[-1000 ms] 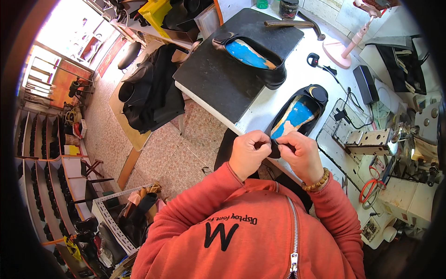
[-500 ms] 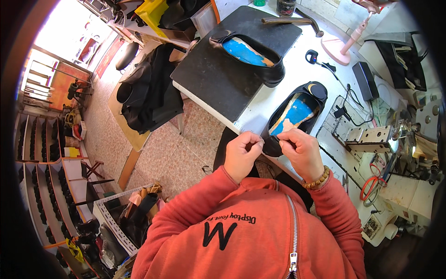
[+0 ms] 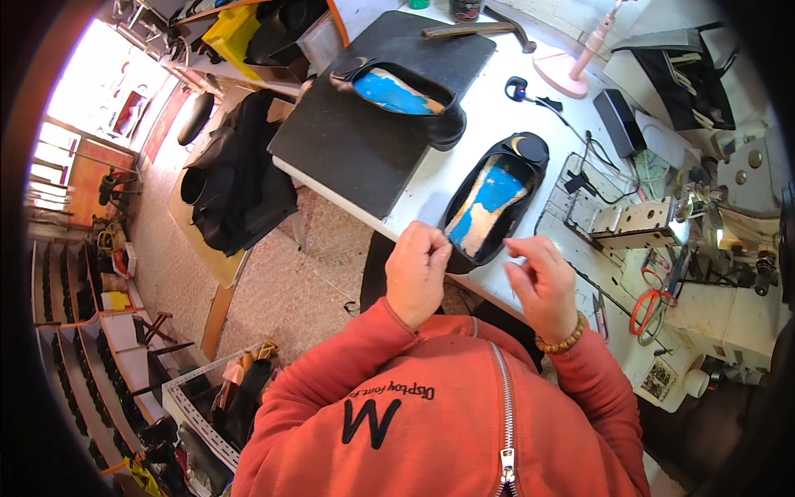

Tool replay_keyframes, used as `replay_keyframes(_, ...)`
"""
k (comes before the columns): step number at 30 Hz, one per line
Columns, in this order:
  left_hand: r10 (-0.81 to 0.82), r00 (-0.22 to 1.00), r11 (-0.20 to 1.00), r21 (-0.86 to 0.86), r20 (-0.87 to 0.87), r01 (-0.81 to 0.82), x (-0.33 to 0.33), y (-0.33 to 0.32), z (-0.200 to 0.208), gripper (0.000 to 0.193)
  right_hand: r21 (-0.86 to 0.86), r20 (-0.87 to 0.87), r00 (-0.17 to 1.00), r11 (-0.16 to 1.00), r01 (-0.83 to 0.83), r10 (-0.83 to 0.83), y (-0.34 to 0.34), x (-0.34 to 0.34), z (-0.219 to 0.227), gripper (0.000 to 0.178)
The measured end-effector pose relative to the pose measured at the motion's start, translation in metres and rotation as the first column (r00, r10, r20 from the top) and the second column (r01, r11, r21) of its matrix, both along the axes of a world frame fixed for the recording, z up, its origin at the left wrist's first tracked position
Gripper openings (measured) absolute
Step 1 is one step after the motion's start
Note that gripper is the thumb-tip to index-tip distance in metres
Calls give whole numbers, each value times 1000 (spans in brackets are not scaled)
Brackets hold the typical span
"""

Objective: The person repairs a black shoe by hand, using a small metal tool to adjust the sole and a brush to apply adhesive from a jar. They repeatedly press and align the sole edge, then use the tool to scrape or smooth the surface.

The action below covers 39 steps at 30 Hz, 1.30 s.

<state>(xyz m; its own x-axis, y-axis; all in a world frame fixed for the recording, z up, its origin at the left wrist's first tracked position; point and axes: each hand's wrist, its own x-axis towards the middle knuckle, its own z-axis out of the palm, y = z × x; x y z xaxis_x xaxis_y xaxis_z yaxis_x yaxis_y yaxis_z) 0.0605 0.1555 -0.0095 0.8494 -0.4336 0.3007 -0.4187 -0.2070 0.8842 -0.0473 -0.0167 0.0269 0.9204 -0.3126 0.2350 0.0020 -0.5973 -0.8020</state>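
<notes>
A black flat shoe (image 3: 463, 195) stands at the table's near edge, heel toward me. Its insole is patchy blue and tan, and a round black ornament with a gold crescent sits on the toe. My left hand (image 3: 418, 269) is closed in a pinch by the heel's left side; whatever it may hold is too small to make out. To the right of the heel, my right hand (image 3: 545, 282) has thumb and fingers apart, with nothing visible between them. A matching shoe (image 3: 445, 124) lies farther back on a black board (image 3: 348, 157).
A hammer (image 3: 472, 30) lies behind the board. To the right are a pink lamp stand (image 3: 571, 70), a black box-shaped device (image 3: 619, 123), cables, orange-handled scissors (image 3: 650, 306) and a sewing machine (image 3: 729, 323). Black material (image 3: 244, 182) hangs over a stand at left.
My hands have drawn farther apart. The right hand's thumb and fingers have parted from a pinch and moved off the shoe's heel. The whole view has shifted slightly.
</notes>
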Motion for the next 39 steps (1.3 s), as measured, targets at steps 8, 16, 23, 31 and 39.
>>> replay_keyframes(8, -220, 747, 922, -383, -627, -50, 6, 11, -12, 14, -557, -7, 894, 744, 369, -448, -66, -125, -50, 34)
replay_keyframes(16, -520, 822, 837, 51, -231, 544, 59, 13, 24, 27, -673, -90, 848, 660, 335, -522, -74, -164, -81, 40)
replay_keyframes(23, -457, 514, 839, -160, -726, 520, 50, -27, 28, 9, -570, -138, 869, 756, 322, -475, -82, -153, -75, 40)
replay_keyframes(31, -444, 337, 817, -221, -830, 533, 52, -48, 29, 11, -348, -23, 999, 937, 31, -41, -13, -80, -20, 30)
replay_keyframes(39, -468, 328, 799, -234, -821, 554, 53, -47, 30, 11, -559, 105, 994, 827, 65, -8, 4, -31, -5, 29)
